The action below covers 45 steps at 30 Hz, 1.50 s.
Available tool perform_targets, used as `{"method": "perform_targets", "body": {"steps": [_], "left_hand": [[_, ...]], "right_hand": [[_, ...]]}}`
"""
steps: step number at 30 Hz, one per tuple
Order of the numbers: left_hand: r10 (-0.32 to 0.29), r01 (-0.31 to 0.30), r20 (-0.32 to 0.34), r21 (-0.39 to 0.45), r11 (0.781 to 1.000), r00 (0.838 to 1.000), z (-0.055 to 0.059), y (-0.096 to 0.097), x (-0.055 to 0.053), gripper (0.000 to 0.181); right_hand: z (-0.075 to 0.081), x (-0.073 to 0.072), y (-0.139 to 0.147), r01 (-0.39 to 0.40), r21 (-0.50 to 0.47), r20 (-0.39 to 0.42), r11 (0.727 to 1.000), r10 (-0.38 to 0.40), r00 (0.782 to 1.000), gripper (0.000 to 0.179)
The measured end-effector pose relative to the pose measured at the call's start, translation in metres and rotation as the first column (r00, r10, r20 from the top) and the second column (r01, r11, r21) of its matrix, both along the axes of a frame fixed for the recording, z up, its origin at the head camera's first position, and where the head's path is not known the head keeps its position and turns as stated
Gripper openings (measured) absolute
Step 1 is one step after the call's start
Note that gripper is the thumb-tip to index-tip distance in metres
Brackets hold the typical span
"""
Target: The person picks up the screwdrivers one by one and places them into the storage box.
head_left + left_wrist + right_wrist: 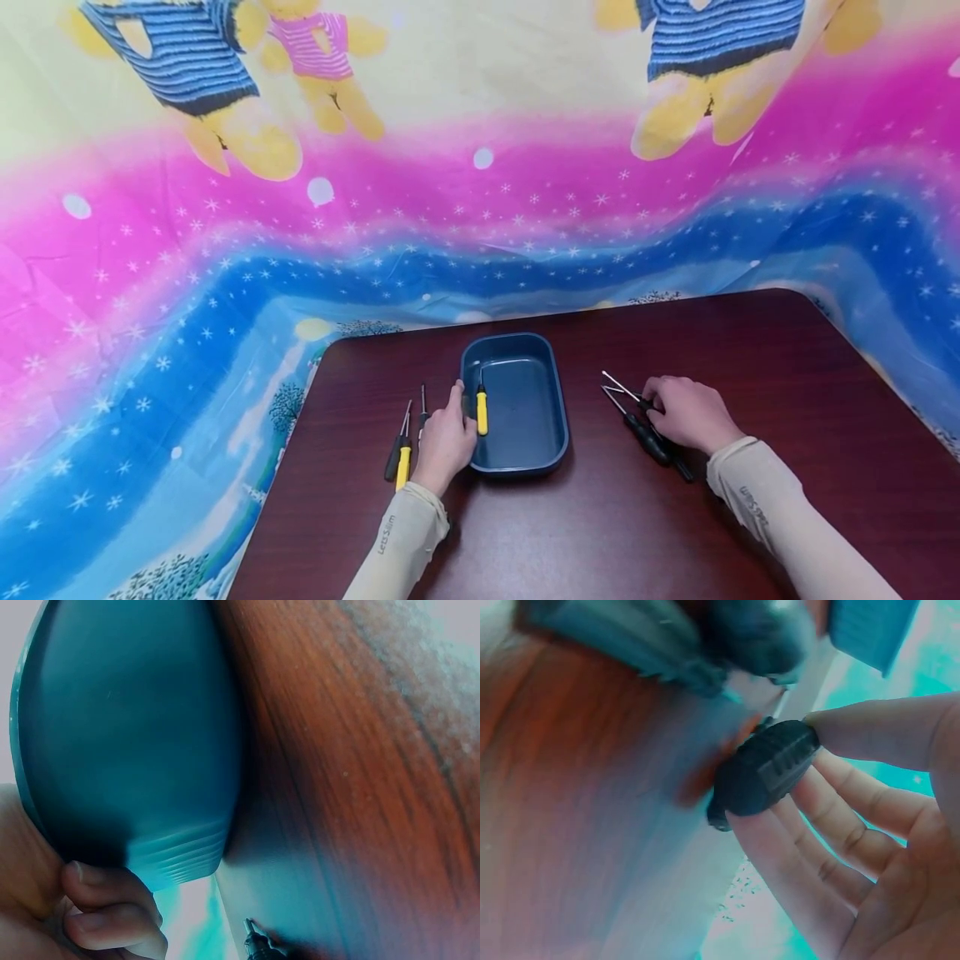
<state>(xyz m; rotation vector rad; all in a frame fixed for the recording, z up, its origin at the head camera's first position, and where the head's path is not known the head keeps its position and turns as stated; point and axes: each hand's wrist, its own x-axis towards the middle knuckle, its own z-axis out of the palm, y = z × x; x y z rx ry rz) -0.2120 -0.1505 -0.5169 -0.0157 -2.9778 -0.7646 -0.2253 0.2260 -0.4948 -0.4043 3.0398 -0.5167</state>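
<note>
A dark blue-grey plastic tray (517,460) lies on the table, with one yellow-handled screwdriver (482,412) inside along its left wall. My left hand (447,437) grips the tray's left side; in the left wrist view its curled fingers (112,926) are against the outer wall. To the right of the tray, my right hand (690,412) pinches a black screwdriver handle (769,769) between thumb and fingertips. Other black-handled screwdrivers (651,442) lie on the table just beneath and beside that hand, their shafts pointing away to the upper left.
Left of the tray lie a yellow-handled screwdriver (403,468), a black-handled one (392,460) and a further screwdriver (423,400) partly hidden by the left hand. The dark red-brown table (540,550) has rounded far corners, and a printed cloth (480,200) hangs behind it.
</note>
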Motion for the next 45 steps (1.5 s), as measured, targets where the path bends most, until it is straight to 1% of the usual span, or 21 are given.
{"method": "perform_targets", "body": {"steps": [6,10,15,18,19,21,23,26,28,31,35,37,39,42,45], "left_hand": [[0.010,-0.011,0.017,0.007,1.000,1.000,0.000,0.000,0.001,0.066],[0.015,-0.016,0.018,0.013,1.000,1.000,0.000,0.000,0.001,0.066],[0.017,-0.017,0.024,0.017,1.000,1.000,0.000,0.000,0.001,0.066],[0.019,-0.020,0.025,0.016,1.000,1.000,0.000,0.000,0.001,0.066],[0.018,-0.019,0.022,0.017,1.000,1.000,0.000,0.000,0.001,0.066],[0.018,-0.019,0.020,0.017,1.000,1.000,0.000,0.000,0.001,0.066],[0.019,-0.020,0.020,0.015,1.000,1.000,0.000,0.000,0.001,0.066],[0.020,-0.020,0.019,0.013,1.000,1.000,0.000,0.000,0.001,0.066],[0.020,-0.020,0.020,0.012,1.000,1.000,0.001,0.000,0.002,0.066],[0.019,-0.019,0.017,0.013,1.000,1.000,0.002,0.001,0.002,0.066],[0.017,-0.017,0.014,0.012,1.000,1.000,0.002,0.001,0.002,0.066],[0.018,-0.018,0.013,0.010,1.000,1.000,0.002,0.001,0.002,0.066],[0.019,-0.019,0.013,0.009,1.000,1.000,0.002,0.002,0.002,0.066],[0.025,-0.025,0.024,0.009,1.000,0.999,0.003,0.002,0.002,0.066],[0.027,-0.027,0.037,0.010,1.000,0.999,0.003,0.002,0.002,0.067]], "right_hand": [[0.008,-0.002,-0.003,0.008,-0.085,-0.034,0.996,-0.011,0.999,0.017],[0.016,-0.003,-0.006,0.009,-0.161,-0.031,0.987,-0.015,0.999,0.016],[0.024,-0.006,-0.008,0.007,-0.262,-0.010,0.965,-0.010,1.000,0.017],[0.026,-0.007,-0.010,0.013,-0.334,0.018,0.942,-0.007,1.000,0.018],[0.027,-0.008,-0.011,0.018,-0.366,0.034,0.930,-0.006,0.999,0.019],[0.029,-0.008,-0.012,0.034,-0.448,0.086,0.894,0.005,0.996,0.021],[0.030,-0.009,-0.013,0.064,-0.529,0.150,0.846,0.019,0.989,0.025],[0.033,-0.009,-0.016,0.115,-0.627,0.233,0.770,0.046,0.971,0.030],[0.034,-0.009,-0.018,0.133,-0.661,0.260,0.738,0.059,0.964,0.032],[0.035,-0.010,-0.020,0.146,-0.689,0.281,0.709,0.076,0.957,0.033],[0.039,-0.009,-0.022,0.167,-0.711,0.313,0.683,0.095,0.945,0.036],[0.040,-0.010,-0.024,0.185,-0.725,0.332,0.663,0.101,0.938,0.037],[0.042,-0.010,-0.026,0.188,-0.740,0.338,0.646,0.115,0.934,0.039],[0.043,-0.012,-0.031,0.196,-0.766,0.350,0.612,0.141,0.926,0.041],[0.044,-0.013,-0.036,0.197,-0.781,0.352,0.592,0.158,0.922,0.043]]}}
